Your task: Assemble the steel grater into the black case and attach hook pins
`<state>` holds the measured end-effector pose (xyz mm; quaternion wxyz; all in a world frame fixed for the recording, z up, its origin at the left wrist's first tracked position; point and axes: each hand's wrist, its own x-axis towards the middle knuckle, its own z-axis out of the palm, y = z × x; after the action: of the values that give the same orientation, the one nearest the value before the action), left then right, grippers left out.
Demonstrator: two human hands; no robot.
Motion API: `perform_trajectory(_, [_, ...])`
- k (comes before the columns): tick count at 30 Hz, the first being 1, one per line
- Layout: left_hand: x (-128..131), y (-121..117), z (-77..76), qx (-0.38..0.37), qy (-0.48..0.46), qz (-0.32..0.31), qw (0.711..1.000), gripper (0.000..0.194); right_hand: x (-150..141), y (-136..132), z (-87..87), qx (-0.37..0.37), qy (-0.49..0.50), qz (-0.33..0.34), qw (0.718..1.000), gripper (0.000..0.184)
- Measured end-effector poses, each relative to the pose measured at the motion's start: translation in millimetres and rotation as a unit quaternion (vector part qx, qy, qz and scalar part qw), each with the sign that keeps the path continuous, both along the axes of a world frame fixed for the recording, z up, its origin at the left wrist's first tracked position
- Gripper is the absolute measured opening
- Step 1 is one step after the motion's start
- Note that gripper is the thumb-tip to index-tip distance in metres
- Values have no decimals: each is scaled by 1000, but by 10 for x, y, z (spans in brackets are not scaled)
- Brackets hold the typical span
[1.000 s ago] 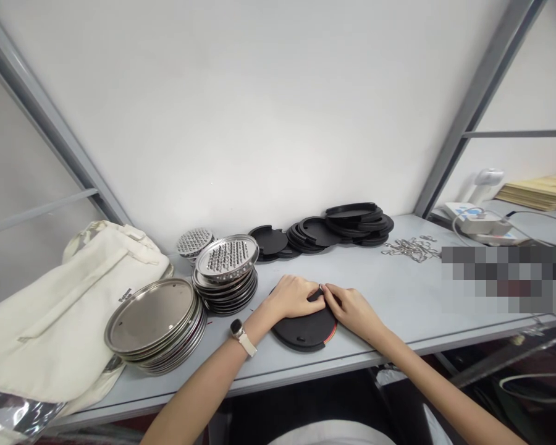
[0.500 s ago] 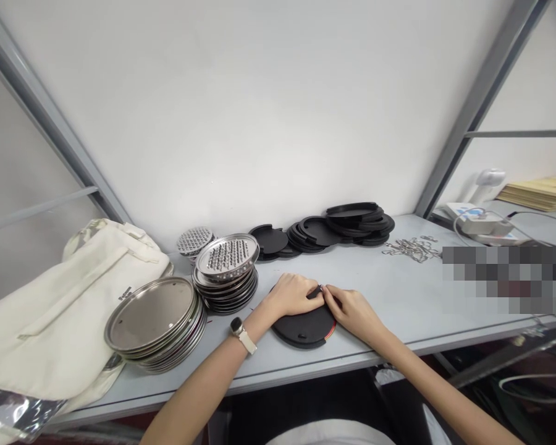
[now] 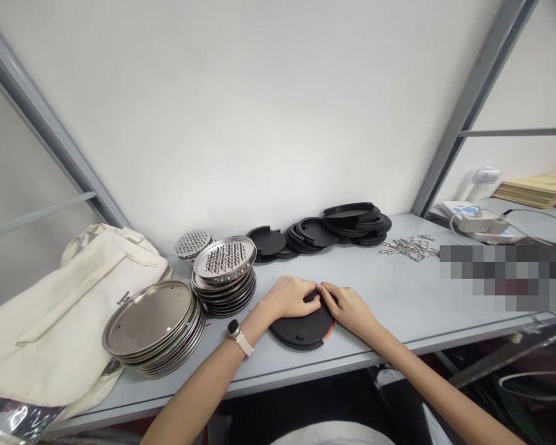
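A black round disc (image 3: 301, 329) with a red and coloured edge on its right side lies flat on the grey table (image 3: 398, 296) near the front edge. My left hand (image 3: 288, 296) rests on the disc's far left part with its fingers curled. My right hand (image 3: 346, 307) rests on the far right part, its fingers pinched against the left hand's fingertips at the disc's far rim. What they pinch is too small to make out. A watch with a pale strap (image 3: 239, 335) is on my left wrist.
Left of the disc stand a stack of perforated metal plates (image 3: 225, 275) and a stack of flat steel lids (image 3: 155, 324). A cream cloth bag (image 3: 50, 315) lies far left. Black discs (image 3: 333, 225) and metal clips (image 3: 410, 248) sit at the back.
Both hands stay on the black disc with only slight finger shifts at its far rim. The view has drifted a little.
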<state>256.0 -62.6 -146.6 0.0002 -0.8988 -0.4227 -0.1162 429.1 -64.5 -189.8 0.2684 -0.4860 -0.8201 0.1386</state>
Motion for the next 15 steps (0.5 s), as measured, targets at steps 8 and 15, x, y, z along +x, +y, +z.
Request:
perform_trajectory(8, [4, 5, -14, -5, 1, 5, 1000, 22, 0, -17, 23, 0, 6, 4, 1000, 35])
perform_trajectory(15, [28, -11, 34, -11, 5, 42, 999, 22, 6, -54, 23, 19, -14, 0, 1000, 36])
